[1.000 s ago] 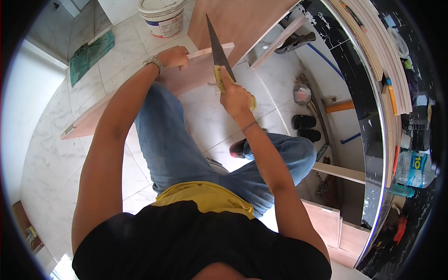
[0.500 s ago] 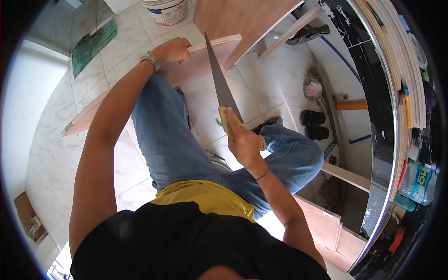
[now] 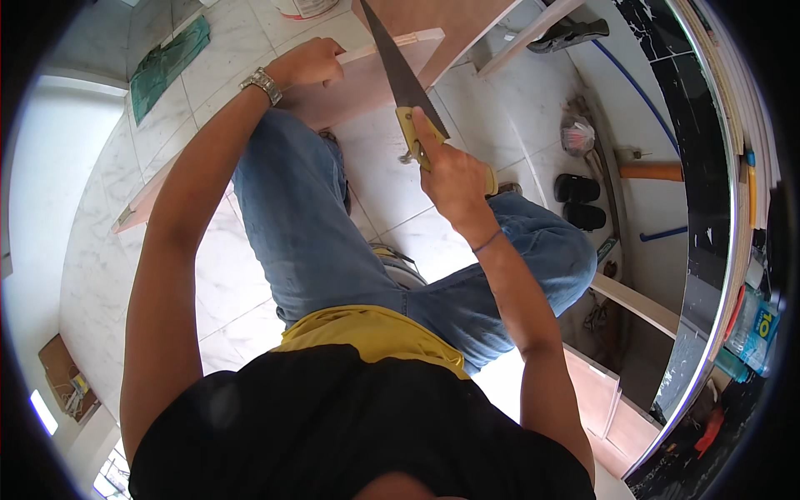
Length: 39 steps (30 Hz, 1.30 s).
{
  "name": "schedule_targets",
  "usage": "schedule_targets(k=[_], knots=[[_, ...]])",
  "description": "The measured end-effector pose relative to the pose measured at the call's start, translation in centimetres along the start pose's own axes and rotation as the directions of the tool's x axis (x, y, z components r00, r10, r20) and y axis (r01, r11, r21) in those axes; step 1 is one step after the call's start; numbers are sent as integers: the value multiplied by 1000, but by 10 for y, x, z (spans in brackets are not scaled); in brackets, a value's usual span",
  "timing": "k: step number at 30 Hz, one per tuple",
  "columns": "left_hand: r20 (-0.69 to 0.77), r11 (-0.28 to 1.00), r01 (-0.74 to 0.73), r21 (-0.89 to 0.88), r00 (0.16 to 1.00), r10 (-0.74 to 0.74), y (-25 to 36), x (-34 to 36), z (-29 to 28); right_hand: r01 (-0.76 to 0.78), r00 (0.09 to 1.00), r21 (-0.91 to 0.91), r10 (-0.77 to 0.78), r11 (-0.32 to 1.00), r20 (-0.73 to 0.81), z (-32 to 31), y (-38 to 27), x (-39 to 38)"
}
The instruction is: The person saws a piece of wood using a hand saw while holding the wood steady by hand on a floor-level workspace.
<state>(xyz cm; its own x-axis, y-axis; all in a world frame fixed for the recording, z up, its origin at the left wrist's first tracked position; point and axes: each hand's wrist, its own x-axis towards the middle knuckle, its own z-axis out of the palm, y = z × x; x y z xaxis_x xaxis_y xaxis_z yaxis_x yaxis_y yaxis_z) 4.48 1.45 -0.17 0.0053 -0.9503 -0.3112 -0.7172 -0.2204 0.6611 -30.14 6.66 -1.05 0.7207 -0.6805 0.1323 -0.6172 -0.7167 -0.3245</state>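
Observation:
My right hand [image 3: 457,177] is wrapped round the yellow handle of a handsaw [image 3: 403,82], the index finger laid along the handle. The long grey blade points away from me and crosses the edge of a wooden board [image 3: 360,93] near the board's right end. Whether the teeth sit in a cut cannot be told. With fingers curled over the board's top edge, my left hand [image 3: 308,63] grips it to the left of the blade. The board runs down to the left, partly hidden behind my left arm and knee.
A larger wooden panel [image 3: 450,23] stands beyond the board. At the far edge is a bucket [image 3: 305,7], with a green cloth [image 3: 171,67] left of it. Black slippers [image 3: 578,190] lie right of my knee. A black counter [image 3: 704,179] with stacked strips and a bottle [image 3: 754,329] borders the right.
My right hand and the handsaw have moved forward, away from me, across the board's edge. My left hand keeps its grip on the board. The whole view has shifted slightly.

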Motion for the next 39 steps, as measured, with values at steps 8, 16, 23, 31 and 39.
schedule_targets(k=[8, 16, 23, 31, 39], knots=[[-1, 993, 15, 115, 1000, -15, -5, 2, 2, -39, 999, 22, 39, 999, 9, 3, -6, -1], [19, 996, -5, 87, 1000, 3, 2, 3, -4, -84, 996, 32, 82, 996, 42, 23, -12, -54], [22, 996, 58, 73, 998, -60, -11, -1, 3, -122, 989, 3, 122, 992, 83, 6, -17, 4], [22, 999, 13, 51, 1000, -14, 4, -2, 6, -79, 995, -15, 78, 997, -55, 13, -7, 26], [24, 996, -15, 87, 1000, 13, 7, -6, 3, -128, 991, 40, 129, 991, -25, 16, -9, 22]])
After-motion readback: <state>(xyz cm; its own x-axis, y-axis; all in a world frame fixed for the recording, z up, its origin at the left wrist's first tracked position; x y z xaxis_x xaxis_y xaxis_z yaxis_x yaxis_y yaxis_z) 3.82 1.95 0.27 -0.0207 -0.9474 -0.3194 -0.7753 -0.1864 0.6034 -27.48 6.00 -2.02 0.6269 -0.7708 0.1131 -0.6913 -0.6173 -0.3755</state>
